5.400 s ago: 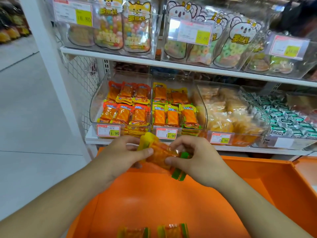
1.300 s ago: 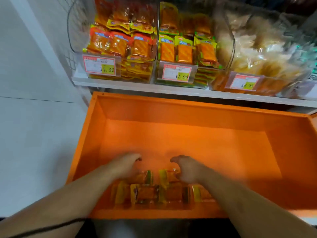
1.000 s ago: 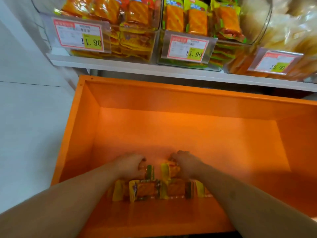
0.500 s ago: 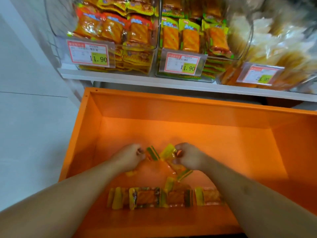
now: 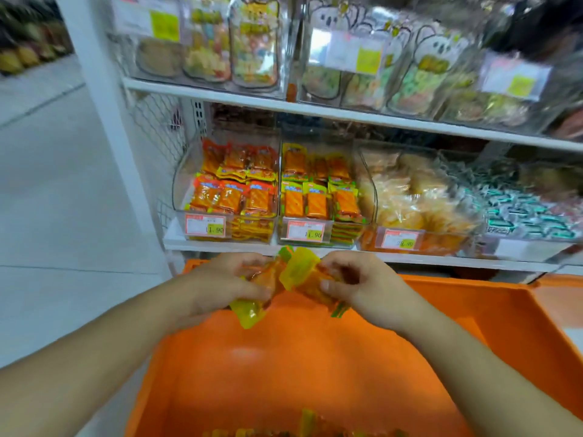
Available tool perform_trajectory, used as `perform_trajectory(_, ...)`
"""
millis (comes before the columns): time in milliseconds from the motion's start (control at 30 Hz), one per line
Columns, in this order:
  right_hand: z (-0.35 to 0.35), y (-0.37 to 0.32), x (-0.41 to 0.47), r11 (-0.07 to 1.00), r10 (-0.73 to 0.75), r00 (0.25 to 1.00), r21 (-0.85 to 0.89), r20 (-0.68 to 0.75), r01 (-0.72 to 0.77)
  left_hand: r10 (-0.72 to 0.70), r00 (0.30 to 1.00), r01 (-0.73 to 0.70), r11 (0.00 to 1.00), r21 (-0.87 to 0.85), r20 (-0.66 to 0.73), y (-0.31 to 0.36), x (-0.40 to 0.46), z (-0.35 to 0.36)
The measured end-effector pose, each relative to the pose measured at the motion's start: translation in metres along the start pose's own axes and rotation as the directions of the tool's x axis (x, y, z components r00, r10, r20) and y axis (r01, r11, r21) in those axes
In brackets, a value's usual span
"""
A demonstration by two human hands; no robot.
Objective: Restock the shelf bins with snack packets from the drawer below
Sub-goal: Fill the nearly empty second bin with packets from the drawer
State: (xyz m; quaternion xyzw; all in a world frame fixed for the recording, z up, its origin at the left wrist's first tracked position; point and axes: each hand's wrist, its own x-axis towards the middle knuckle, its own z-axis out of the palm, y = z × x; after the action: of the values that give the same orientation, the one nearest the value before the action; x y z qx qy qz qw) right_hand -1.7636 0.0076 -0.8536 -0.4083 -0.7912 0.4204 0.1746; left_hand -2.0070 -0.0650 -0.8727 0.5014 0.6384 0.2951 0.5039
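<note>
Both hands are raised above the open orange drawer [image 5: 504,310], just in front of the lower shelf [image 5: 220,247]; the left hand [image 5: 220,287] has its fingers [image 5: 252,290] curled round a snack packet [image 5: 252,305], an orange pouch with a yellow end that hangs below the palm; the right hand [image 5: 359,285] pinches a second packet [image 5: 303,274] between thumb and curled fingers [image 5: 329,283], its yellow-green end pointing up and to the left; the two packets touch or overlap in the gap between the hands, and motion blur hides exactly how they meet.

Behind the hands, on the lower shelf, stands a row of clear bins; the left bin [image 5: 183,184] holds red-topped orange packets, and the middle bin [image 5: 367,184] beside it holds yellow-and-green-topped orange packets like those in the hands; both are stacked close to the front wall, each with a price tag [image 5: 205,225] clipped on; further right a bin of pale crisps [image 5: 419,209] and one of small green-and-white sweets [image 5: 523,212].

At the bottom edge of the view, more loose packets [image 5: 303,428] lie on the drawer floor near its front; the upper shelf [image 5: 284,104] carries clear boxes of coloured candy bags [image 5: 252,45], all blurred.
</note>
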Motion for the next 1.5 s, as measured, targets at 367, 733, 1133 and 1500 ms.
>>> perform_trajectory(367,0.019,-0.03,-0.012,0.89,-0.314,0.95,-0.347,0.004,0.296,0.121,0.985,-0.117,0.992,-0.044,0.123,0.018,-0.024,0.005)
perform_trajectory(733,0.012,-0.02,0.01,0.999,0.036,0.999,0.035,0.014,-0.036,0.095,0.995,-0.097,0.993,0.061,0.031,0.012,-0.001,-0.008)
perform_trajectory(1133,0.016,-0.027,0.008,0.986,-0.14,0.921,-0.138,-0.363,0.096,-0.258,0.951,0.205,0.939,-0.277,-0.171,0.019,-0.009,0.009)
perform_trajectory(1500,0.038,-0.031,-0.012,0.831,-0.421,0.903,-0.434,-0.084,0.347,-0.006,0.996,-0.054,0.737,-0.673,-0.086,0.023,-0.014,0.005)
